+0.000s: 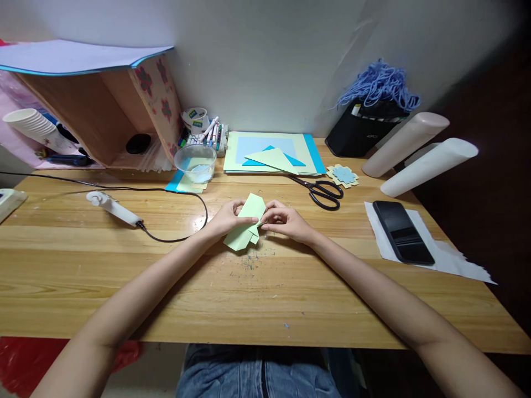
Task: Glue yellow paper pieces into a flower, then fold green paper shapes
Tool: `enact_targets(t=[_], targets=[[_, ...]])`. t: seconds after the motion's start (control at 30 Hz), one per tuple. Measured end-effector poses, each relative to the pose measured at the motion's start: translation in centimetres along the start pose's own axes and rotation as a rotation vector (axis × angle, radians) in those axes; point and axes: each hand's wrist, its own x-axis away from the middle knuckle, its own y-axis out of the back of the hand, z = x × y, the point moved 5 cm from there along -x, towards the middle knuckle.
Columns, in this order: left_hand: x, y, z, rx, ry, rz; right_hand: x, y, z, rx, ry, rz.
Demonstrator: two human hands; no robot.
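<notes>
A folded piece of pale green paper (pixel 251 209) is held up between my two hands over the middle of the wooden table. My left hand (pixel 228 216) pinches it from the left, thumb on top and fingers behind. On the other side, the fingertips of my right hand (pixel 286 221) pinch a small folded part at its right edge. Smaller folded flaps stick out at its lower right. Small dark scraps lie on the table just below. Scissors (pixel 319 190) with black handles rest beyond my right hand, their blades partly hidden under a pale paper triangle.
Behind are stacked blue and pale sheets (pixel 315 155), a paper flower (pixel 343 175), a clear bowl (pixel 194 163) and markers (pixel 211 135). A white corded tool (pixel 114 209) lies left. At right are a phone (pixel 402 232), two white rolls (pixel 429 166) and a black holder (pixel 357 130).
</notes>
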Motion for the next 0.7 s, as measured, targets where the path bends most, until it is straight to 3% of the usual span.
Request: enact_targets(t=[0.23,0.43,0.7], targets=[[-0.13,-0.45,-0.01,0.048,-0.009,0.052,-0.12,0.02,0.12,0.054,0.029,-0.023],[-0.10,-0.54,-0.22,0.042,-0.047,0.025,-0.12,-0.25,-0.32,0.047,0.005,-0.068],[-0.09,-0.52,-0.39,-0.009,-0.069,0.010,-0.08,-0.30,-0.63,-0.090,-0.023,-0.127]])
